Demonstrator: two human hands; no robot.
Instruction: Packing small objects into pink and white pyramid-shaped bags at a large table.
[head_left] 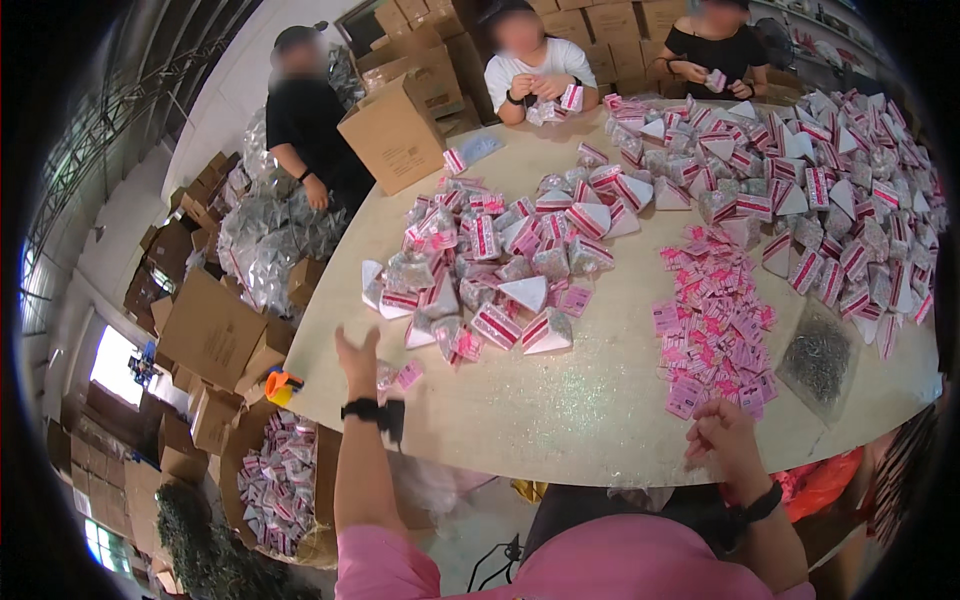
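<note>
Over the left part of the table, my left hand [358,360] is open, its thumb and fingers apart. Just to its right is a small clear packet with a pink card [409,375]; I cannot tell whether the hand touches it. My right hand [722,440] hovers at the near edge, fingers curled together, and whatever they may hold is hidden. Beyond it spreads a heap of small pink printed cards [712,320]. Farther off lies a pile of clear packets with white and pink labels [497,325].
A larger heap of packets [820,190] covers the table's far right. A clear bag of small dark pieces [817,360] lies at right. An orange tape dispenser [283,387] sits at the left edge, above a carton of packets [325,490]. Three people are across the table.
</note>
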